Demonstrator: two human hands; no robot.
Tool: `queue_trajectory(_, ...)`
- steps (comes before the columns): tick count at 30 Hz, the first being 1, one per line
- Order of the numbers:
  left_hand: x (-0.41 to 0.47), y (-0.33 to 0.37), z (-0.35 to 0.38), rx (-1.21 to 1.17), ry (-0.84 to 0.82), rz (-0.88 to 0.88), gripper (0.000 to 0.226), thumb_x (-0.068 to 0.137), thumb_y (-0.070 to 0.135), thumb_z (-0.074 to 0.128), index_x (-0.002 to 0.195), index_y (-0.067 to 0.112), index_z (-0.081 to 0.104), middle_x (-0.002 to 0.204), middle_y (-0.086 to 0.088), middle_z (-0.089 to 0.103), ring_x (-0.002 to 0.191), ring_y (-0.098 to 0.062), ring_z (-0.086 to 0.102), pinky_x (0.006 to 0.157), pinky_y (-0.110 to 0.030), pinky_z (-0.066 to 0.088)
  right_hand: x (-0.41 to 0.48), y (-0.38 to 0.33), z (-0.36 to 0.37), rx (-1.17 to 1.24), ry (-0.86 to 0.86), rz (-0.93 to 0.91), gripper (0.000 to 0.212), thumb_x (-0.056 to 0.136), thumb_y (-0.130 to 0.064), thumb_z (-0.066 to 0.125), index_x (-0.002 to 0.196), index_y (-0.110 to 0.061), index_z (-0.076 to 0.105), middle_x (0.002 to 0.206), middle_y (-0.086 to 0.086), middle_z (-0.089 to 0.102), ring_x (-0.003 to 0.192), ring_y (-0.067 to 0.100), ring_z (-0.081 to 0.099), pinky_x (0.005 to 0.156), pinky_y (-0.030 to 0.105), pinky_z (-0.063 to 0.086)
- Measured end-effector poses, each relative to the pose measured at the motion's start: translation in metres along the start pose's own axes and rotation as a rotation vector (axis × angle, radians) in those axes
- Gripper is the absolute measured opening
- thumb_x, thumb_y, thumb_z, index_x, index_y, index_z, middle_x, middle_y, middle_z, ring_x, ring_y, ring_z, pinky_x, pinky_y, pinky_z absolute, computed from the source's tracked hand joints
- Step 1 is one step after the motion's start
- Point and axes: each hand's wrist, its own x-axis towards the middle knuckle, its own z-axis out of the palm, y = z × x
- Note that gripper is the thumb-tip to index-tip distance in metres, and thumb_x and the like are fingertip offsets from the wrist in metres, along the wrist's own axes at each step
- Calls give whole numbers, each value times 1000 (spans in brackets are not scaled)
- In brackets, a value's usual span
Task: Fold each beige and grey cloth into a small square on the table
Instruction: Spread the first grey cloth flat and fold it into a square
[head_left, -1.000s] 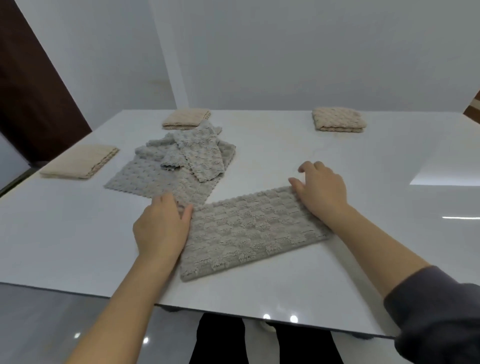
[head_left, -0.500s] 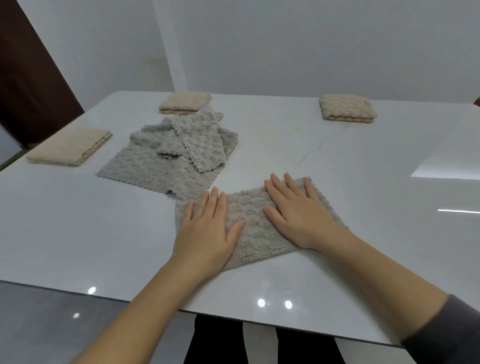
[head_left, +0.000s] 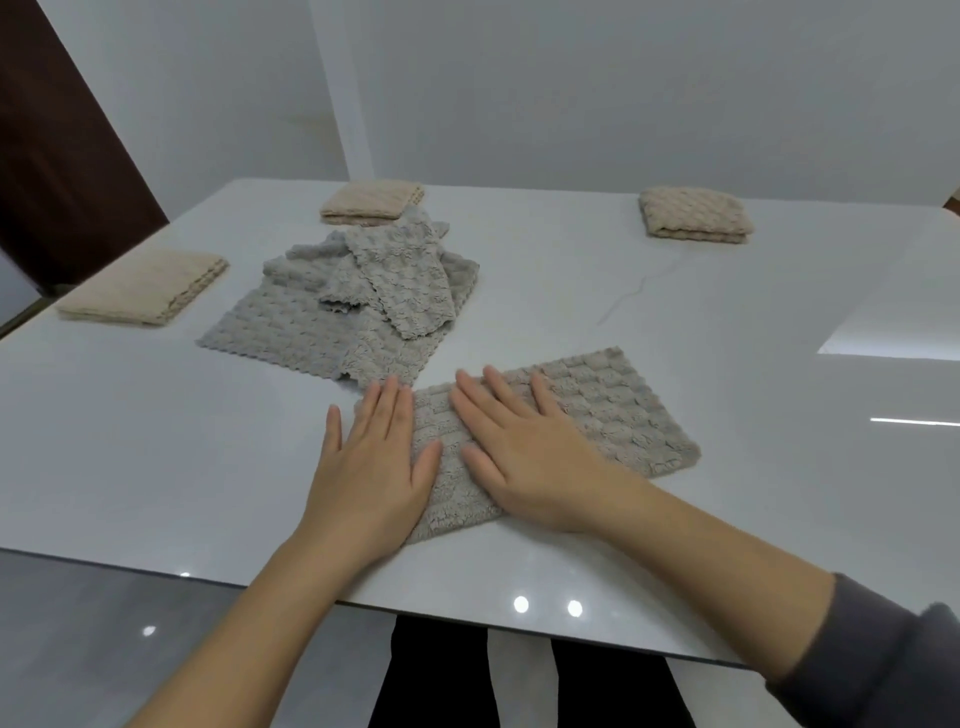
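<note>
Now both hands lie flat on the folded grey cloth (head_left: 613, 415) at the near middle of the white table (head_left: 156, 441). The left hand (head_left: 371, 467) presses the cloth's left end and the right hand (head_left: 524, 457) rests just beside it. The fingers (head_left: 498, 395) of both are straight, slightly apart, gripping nothing. Just beyond lies a heap of unfolded grey cloths (head_left: 332, 322). Farther off rest the folded left beige cloth (head_left: 145, 293), middle beige cloth (head_left: 371, 202) and right beige cloth (head_left: 693, 214).
</note>
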Motion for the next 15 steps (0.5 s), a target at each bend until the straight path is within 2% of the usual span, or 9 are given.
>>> queue_trajectory(4,-2,1,-2,-13,4,9,91,76,61,-16,155,16,-10,162,2,-17,146,-9,-21,120,-44,-12,-4,22,4,-23,-13,53,78,84,-58,-7,156,-26,-4,162,-10,-9,149,12,-13,120,49,-6)
queue_trajectory(8,-2,0,-1,-7,-4,14,87,79,61,-15,154,17,-12,161,3,-19,145,-8,-23,119,-44,-12,-14,49,-3,-26,-12,154,82,82,-62,-10,156,-28,-4,162,-12,-10,149,10,-13,121,46,-7)
queue_trajectory(12,-4,-2,-1,-8,-1,19,86,80,62,-14,154,18,-12,161,4,-18,145,-7,-23,120,-45,-12,-22,72,-8,-43,-27,262,77,87,-60,-3,156,-26,-3,162,-10,-10,149,10,-12,121,42,-7)
queue_trajectory(15,-7,-2,-5,32,-5,1,87,80,62,-16,153,16,-15,161,2,-20,145,-8,-23,119,-46,-12,-23,78,-8,-48,-13,293,86,80,-64,-10,156,-24,-4,163,-6,-10,149,10,-10,121,39,-7)
